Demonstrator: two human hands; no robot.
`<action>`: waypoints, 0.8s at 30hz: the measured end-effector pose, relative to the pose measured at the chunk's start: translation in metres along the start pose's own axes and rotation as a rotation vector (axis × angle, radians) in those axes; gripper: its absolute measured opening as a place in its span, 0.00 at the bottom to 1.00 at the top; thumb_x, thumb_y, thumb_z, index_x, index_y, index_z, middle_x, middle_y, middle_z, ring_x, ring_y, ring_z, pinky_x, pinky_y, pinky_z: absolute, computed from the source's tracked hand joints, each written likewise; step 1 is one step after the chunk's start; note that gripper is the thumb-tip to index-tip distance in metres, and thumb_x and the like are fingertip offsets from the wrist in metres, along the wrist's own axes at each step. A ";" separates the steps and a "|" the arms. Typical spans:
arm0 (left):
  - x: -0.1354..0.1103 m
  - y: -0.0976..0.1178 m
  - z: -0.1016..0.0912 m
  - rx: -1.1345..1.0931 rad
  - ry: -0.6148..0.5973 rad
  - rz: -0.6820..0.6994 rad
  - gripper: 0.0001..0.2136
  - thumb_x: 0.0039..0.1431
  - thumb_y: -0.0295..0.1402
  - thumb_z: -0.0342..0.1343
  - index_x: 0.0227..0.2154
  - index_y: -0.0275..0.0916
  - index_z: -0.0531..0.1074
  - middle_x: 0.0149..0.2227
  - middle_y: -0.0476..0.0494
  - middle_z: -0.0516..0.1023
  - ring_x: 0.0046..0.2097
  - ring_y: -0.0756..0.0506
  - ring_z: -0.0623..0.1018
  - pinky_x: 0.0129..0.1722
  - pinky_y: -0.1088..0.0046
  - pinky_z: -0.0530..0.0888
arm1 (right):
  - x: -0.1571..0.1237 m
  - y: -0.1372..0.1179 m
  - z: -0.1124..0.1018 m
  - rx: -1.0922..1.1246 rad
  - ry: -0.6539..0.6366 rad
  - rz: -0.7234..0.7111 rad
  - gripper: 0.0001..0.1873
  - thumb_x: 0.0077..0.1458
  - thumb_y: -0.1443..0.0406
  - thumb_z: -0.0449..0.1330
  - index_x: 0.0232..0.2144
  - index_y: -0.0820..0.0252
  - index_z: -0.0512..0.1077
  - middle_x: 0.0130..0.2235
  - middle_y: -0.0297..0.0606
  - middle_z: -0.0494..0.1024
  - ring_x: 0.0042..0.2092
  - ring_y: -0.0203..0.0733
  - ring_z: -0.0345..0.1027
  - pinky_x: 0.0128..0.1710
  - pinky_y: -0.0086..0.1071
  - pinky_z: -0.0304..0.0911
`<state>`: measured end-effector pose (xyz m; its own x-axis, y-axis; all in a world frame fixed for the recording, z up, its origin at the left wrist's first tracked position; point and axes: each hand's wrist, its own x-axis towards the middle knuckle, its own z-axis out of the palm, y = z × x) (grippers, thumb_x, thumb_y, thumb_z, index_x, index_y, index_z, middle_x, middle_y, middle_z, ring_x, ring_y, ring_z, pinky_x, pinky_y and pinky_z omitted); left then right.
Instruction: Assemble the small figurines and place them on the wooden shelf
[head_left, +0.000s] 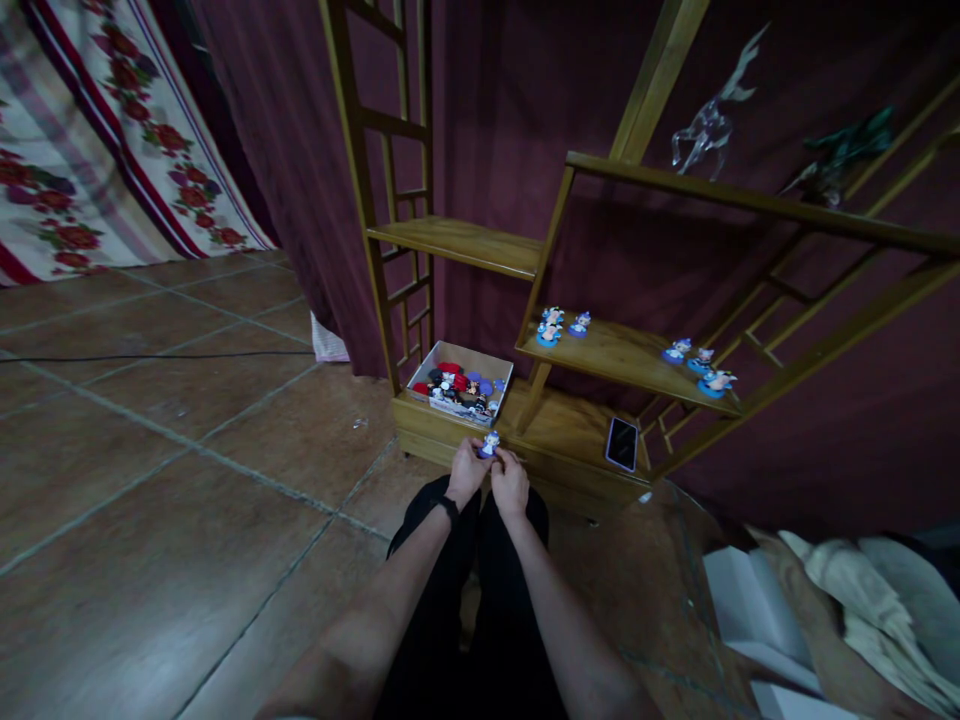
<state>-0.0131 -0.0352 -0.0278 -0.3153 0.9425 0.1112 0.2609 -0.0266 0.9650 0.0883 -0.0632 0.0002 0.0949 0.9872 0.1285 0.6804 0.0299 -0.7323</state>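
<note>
free: board (574, 430) between box (472, 352) and phone (622, 443) | blocks: post (534, 395) (slanted)

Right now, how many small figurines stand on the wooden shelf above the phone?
6: three figurines at the shelf's left end, three at its right end; more could be hidden.

Brown tiles with pale grout cover the floor (150, 480), a thin black cable (150, 356) lying across them; a dark maroon curtain (487, 120) forms the backdrop; a red-flowered cloth (90, 130) hangs at upper left; an open wooden shelf unit (465, 243) stands against the curtain; the light is dim.
</note>
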 end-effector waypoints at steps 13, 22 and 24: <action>-0.004 0.017 -0.005 0.038 0.011 -0.009 0.15 0.35 0.28 0.61 0.27 0.40 0.60 0.23 0.54 0.68 0.26 0.50 0.71 0.29 0.74 0.66 | 0.002 0.003 0.003 -0.010 -0.012 -0.027 0.19 0.50 0.68 0.49 0.43 0.50 0.70 0.46 0.33 0.72 0.45 0.40 0.66 0.46 0.31 0.59; 0.000 0.015 -0.005 -0.102 0.005 -0.078 0.16 0.32 0.28 0.63 0.26 0.38 0.62 0.24 0.54 0.69 0.27 0.51 0.71 0.31 0.74 0.67 | 0.001 0.002 -0.001 0.055 -0.018 -0.028 0.18 0.50 0.68 0.50 0.43 0.50 0.68 0.46 0.32 0.72 0.45 0.38 0.66 0.47 0.31 0.58; 0.000 0.016 -0.006 -0.201 -0.017 -0.106 0.16 0.32 0.27 0.63 0.26 0.38 0.63 0.23 0.54 0.69 0.27 0.52 0.71 0.32 0.74 0.68 | 0.001 0.002 -0.001 0.075 -0.011 -0.015 0.17 0.50 0.67 0.49 0.43 0.50 0.68 0.45 0.32 0.72 0.44 0.37 0.66 0.46 0.30 0.58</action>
<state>-0.0144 -0.0378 -0.0105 -0.3156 0.9489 0.0045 0.0397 0.0085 0.9992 0.0906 -0.0622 -0.0005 0.0771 0.9882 0.1326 0.6251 0.0557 -0.7785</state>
